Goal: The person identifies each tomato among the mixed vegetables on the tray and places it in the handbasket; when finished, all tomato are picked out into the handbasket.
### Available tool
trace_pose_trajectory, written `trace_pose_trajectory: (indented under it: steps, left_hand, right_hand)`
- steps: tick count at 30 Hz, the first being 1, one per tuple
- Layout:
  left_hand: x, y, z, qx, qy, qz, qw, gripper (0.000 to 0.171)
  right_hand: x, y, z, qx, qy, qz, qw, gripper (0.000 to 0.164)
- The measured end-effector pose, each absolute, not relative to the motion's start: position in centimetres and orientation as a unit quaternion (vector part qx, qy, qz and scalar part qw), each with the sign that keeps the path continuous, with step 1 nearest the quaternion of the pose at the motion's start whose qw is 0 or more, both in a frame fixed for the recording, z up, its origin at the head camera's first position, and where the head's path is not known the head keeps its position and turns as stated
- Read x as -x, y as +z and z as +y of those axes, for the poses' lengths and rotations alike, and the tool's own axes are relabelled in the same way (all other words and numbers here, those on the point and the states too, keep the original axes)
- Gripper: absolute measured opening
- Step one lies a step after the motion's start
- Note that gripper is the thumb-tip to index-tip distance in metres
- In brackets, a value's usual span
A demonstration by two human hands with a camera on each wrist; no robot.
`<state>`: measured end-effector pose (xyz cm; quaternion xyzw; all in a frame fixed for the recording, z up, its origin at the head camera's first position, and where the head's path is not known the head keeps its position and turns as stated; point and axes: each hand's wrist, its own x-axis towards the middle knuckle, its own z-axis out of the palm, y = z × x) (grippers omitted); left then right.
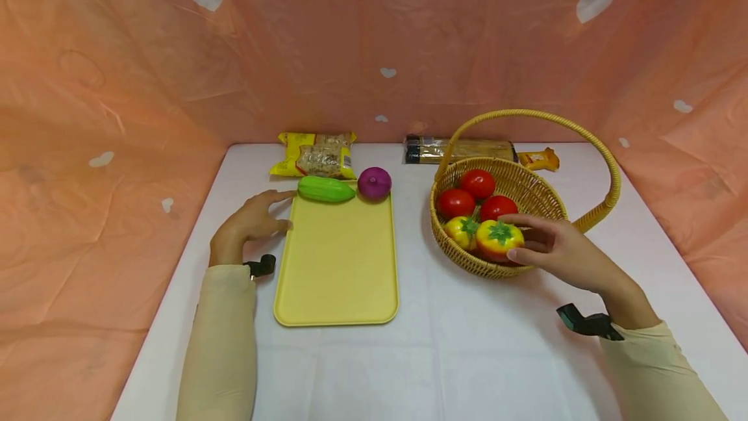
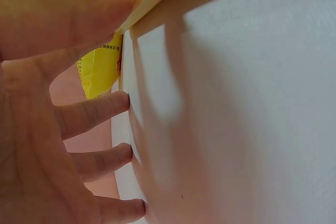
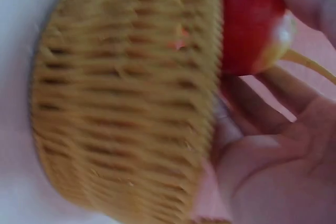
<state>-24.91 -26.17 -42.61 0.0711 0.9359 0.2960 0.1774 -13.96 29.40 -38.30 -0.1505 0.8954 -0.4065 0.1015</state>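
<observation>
My right hand point(image 1: 555, 249) holds a yellow-and-red tomato-like fruit point(image 1: 500, 240) with a green star-shaped top, thumb and fingers about its side, at the near rim of the wicker basket point(image 1: 487, 271). Inside the basket lie a similar yellow fruit point(image 1: 458, 231) and three red tomatoes point(image 1: 477, 184). In the right wrist view the fruit point(image 3: 249, 24) shows red above the basket wall. My left hand point(image 1: 251, 219) touches the left rim of a yellow tray point(image 1: 339, 265) with thumb and index finger; the other fingers meet the white tabletop in the left wrist view.
A green cucumber-like vegetable point(image 1: 325, 190) and a purple onion point(image 1: 374, 184) lie at the tray's far end. Behind them sits a yellow food packet point(image 1: 318, 154). Behind the basket are a pack of noodle-like sticks point(image 1: 432, 150) and a small orange packet point(image 1: 540, 160). The basket's handle point(image 1: 526, 113) arches overhead.
</observation>
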Motion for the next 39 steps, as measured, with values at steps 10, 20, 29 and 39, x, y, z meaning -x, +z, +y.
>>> trace_pose_trajectory:
  steps: [10, 20, 29, 39]
  left_hand:
    - [25.0, -42.8, -26.1, -0.069, 0.296, 0.935, 0.180, 0.080]
    - [25.1, -42.9, -26.3, -0.068, 0.298, 0.935, 0.177, 0.079]
    - [25.1, -43.0, -26.1, -0.071, 0.299, 0.935, 0.178, 0.078]
    - [24.6, -41.6, -26.4, -0.084, 0.276, 0.943, 0.169, 0.071]
  right_hand:
    - [14.2, -38.3, 29.4, 0.184, -0.238, 0.951, 0.072, 0.053]
    - [15.2, -38.6, 28.5, 0.172, -0.227, 0.954, 0.090, 0.053]
    - [15.2, -38.6, 27.4, 0.188, -0.222, 0.955, 0.057, 0.051]
    - [15.6, -36.5, 25.6, 0.204, -0.259, 0.944, -0.026, 0.049]
